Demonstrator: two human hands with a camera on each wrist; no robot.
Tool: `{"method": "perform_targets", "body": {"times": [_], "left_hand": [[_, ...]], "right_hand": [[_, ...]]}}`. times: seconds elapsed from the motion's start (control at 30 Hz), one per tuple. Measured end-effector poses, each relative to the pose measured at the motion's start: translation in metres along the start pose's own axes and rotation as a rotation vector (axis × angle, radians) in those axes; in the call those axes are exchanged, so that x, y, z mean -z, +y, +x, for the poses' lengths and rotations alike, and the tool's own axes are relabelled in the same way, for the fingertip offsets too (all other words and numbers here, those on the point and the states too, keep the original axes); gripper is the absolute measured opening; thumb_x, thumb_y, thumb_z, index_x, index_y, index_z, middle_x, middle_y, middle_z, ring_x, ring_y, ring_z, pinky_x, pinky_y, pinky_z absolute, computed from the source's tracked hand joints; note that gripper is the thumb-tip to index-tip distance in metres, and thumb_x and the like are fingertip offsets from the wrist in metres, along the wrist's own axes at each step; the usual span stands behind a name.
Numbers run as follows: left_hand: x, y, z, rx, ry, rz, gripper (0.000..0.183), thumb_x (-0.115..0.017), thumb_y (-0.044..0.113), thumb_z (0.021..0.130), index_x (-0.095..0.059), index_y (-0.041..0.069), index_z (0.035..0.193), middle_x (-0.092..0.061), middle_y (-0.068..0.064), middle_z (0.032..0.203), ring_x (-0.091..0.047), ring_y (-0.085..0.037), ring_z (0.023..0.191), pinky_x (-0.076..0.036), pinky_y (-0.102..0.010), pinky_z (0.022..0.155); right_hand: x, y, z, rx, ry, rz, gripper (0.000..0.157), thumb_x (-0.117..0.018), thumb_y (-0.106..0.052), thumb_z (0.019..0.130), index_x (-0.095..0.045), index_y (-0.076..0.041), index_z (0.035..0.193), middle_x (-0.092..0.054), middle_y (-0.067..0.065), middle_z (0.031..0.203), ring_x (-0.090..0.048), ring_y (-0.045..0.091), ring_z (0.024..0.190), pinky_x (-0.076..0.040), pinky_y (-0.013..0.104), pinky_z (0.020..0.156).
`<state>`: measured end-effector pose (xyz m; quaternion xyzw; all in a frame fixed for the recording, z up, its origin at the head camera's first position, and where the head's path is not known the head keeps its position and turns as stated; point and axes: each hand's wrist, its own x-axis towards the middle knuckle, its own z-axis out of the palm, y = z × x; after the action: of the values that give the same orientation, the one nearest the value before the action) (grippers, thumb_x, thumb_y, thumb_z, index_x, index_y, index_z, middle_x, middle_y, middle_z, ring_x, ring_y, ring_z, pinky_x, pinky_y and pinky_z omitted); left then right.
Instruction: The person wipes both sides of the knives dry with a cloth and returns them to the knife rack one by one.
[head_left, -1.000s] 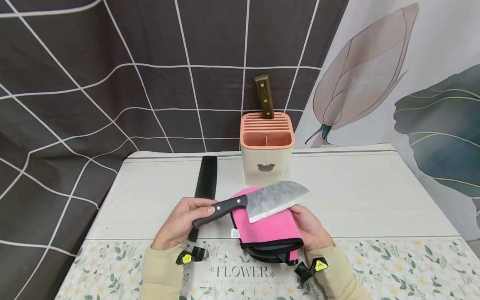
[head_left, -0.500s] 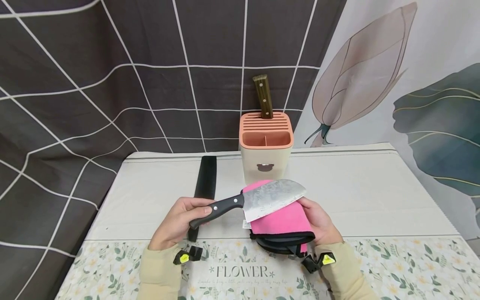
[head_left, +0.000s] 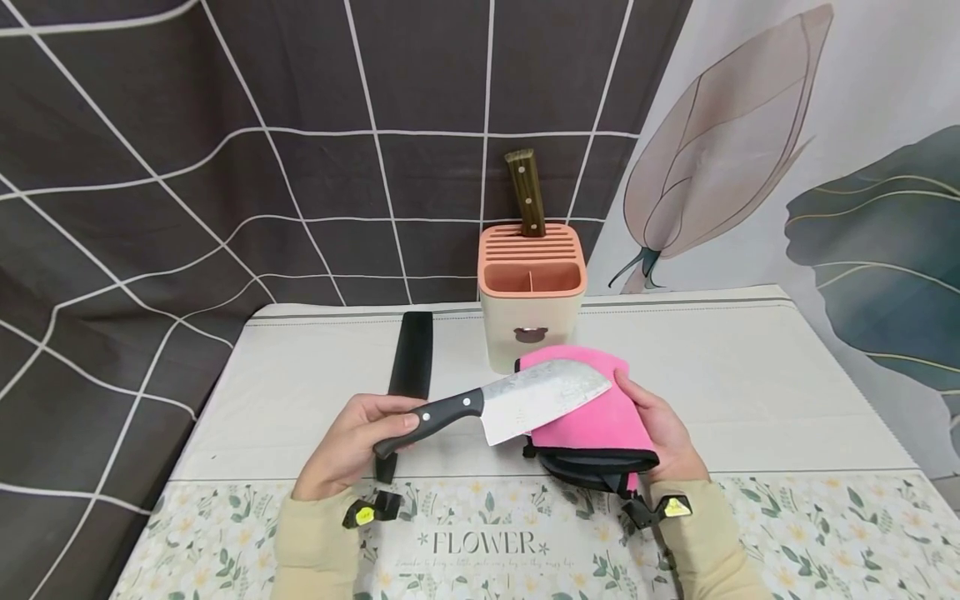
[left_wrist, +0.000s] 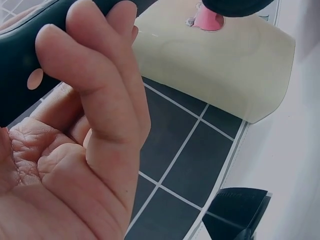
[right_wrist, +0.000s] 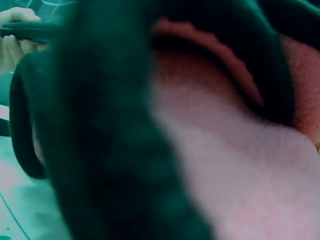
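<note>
My left hand (head_left: 352, 442) grips a broad-bladed kitchen knife (head_left: 543, 400) by its black riveted handle, the blade pointing right. Curled fingers of that hand show around the handle (left_wrist: 17, 62) in the left wrist view. In my right hand (head_left: 671, 433) is a folded pink cloth piece (head_left: 592, 425) with black edging, the thumb on top and the other fingers mostly hidden beneath. The blade lies over the cloth's left part; whether they touch, I cannot tell. Dark edging (right_wrist: 110, 125) and blurred cloth fill most of the right wrist view.
A cream knife holder (head_left: 531, 317) with an orange slotted top stands behind the hands. One wooden-handled knife (head_left: 529, 193) is in its slots. A long flat black piece (head_left: 412, 354) lies on the table (head_left: 300, 375) at left, partly behind my left hand. Dark gridded cloth (head_left: 315, 175) hangs behind.
My right hand has moved the pink cloth to the right and slightly away from me, along under the blade. The left hand and knife have shifted only slightly left.
</note>
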<state>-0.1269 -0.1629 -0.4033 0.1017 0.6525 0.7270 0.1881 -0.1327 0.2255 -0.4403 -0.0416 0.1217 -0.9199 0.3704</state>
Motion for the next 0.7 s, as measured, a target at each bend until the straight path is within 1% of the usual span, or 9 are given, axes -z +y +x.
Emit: {"method": "perform_targets", "body": {"times": [0.1, 0.23, 0.37, 0.47, 0.6, 0.7], "left_hand": [[0.001, 0.0, -0.001, -0.014, -0.011, -0.01, 0.021, -0.064, -0.001, 0.091, -0.074, -0.001, 0.11, -0.076, -0.006, 0.101, -0.071, -0.014, 0.086, -0.058, -0.025, 0.074], [0.004, -0.001, -0.003, -0.041, -0.031, -0.029, 0.024, -0.062, -0.003, 0.092, -0.077, 0.011, 0.105, -0.076, -0.005, 0.102, -0.071, -0.013, 0.086, -0.057, -0.023, 0.072], [0.006, -0.001, -0.004, -0.069, -0.05, -0.052, 0.03, -0.059, -0.003, 0.093, -0.079, 0.017, 0.104, -0.076, -0.004, 0.101, -0.068, -0.009, 0.08, -0.054, -0.02, 0.068], [0.007, -0.002, -0.003, -0.076, -0.055, -0.066, 0.032, -0.058, -0.003, 0.094, -0.079, 0.018, 0.104, -0.076, -0.002, 0.099, -0.065, -0.007, 0.075, -0.052, -0.019, 0.066], [0.007, -0.002, -0.003, -0.08, -0.054, -0.076, 0.033, -0.057, -0.003, 0.094, -0.079, 0.019, 0.104, -0.076, -0.001, 0.097, -0.063, -0.007, 0.072, -0.051, -0.018, 0.064], [0.006, -0.001, -0.004, -0.084, -0.054, -0.086, 0.034, -0.056, -0.004, 0.094, -0.079, 0.019, 0.104, -0.076, -0.001, 0.097, -0.063, -0.006, 0.071, -0.051, -0.018, 0.064]], "right_hand": [[-0.001, -0.004, -0.004, 0.025, 0.038, 0.025, 0.057, -0.025, -0.039, 0.111, -0.067, -0.001, 0.116, -0.071, 0.013, 0.116, -0.067, 0.023, 0.108, -0.054, 0.037, 0.095], [0.0, -0.008, -0.009, 0.079, 0.068, 0.03, 0.054, -0.027, -0.035, 0.111, -0.068, -0.001, 0.115, -0.071, 0.013, 0.116, -0.068, 0.023, 0.107, -0.055, 0.037, 0.093], [0.001, -0.01, -0.01, 0.118, 0.061, 0.017, 0.054, -0.025, -0.032, 0.111, -0.068, 0.0, 0.114, -0.071, 0.014, 0.116, -0.068, 0.024, 0.107, -0.056, 0.038, 0.091], [0.001, -0.009, -0.009, 0.086, 0.055, 0.025, 0.056, -0.024, -0.035, 0.111, -0.067, 0.0, 0.117, -0.071, 0.015, 0.117, -0.068, 0.025, 0.109, -0.054, 0.039, 0.094], [0.001, -0.004, -0.003, -0.003, 0.055, 0.027, 0.059, -0.024, -0.041, 0.11, -0.067, -0.001, 0.119, -0.07, 0.013, 0.12, -0.065, 0.024, 0.113, -0.051, 0.039, 0.1], [0.002, 0.001, 0.002, -0.055, 0.017, 0.025, 0.062, -0.02, -0.042, 0.11, -0.065, -0.001, 0.122, -0.067, 0.013, 0.124, -0.062, 0.024, 0.118, -0.048, 0.039, 0.104]]}}
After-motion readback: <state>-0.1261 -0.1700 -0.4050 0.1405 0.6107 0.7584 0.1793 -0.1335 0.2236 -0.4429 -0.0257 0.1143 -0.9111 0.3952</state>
